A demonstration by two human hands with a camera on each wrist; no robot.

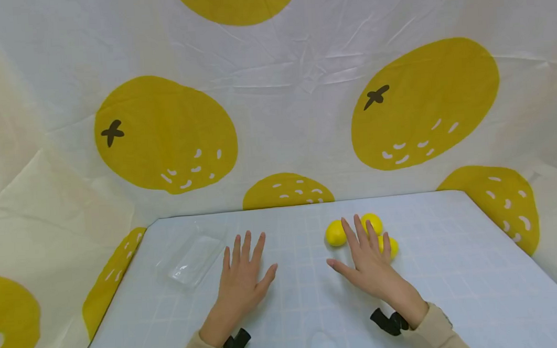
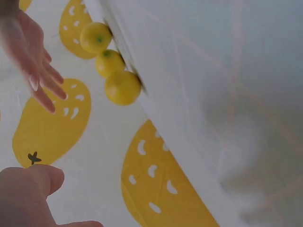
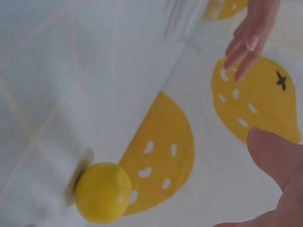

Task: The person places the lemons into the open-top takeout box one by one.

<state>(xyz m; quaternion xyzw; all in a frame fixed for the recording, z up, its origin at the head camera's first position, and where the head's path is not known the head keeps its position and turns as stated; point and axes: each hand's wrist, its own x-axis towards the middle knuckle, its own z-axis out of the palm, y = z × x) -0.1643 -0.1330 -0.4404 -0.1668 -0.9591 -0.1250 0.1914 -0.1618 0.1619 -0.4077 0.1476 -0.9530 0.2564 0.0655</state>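
My left hand [image 1: 241,282] is held over the table with its fingers spread and straight, holding nothing. To its left lies a clear plastic tray [image 1: 189,270], apart from the fingers in the head view. My right hand [image 1: 372,268], also spread and bare, overlaps three yellow lemons in the head view. One lemon [image 1: 335,233] shows left of its fingers, another lemon [image 1: 373,221] behind them. A third lemon [image 1: 393,247] is partly hidden by the little finger. From the left wrist, the lemons [image 2: 123,88] appear close together on the table, below the right hand [image 2: 31,47].
A pale checked cloth covers the table [image 1: 453,270]. Behind and beside it hangs a white curtain [image 1: 295,126] printed with big yellow fruit. Black straps [image 1: 387,323] sit at both wrists. A faint clear outline [image 1: 322,337] shows at the table's front.
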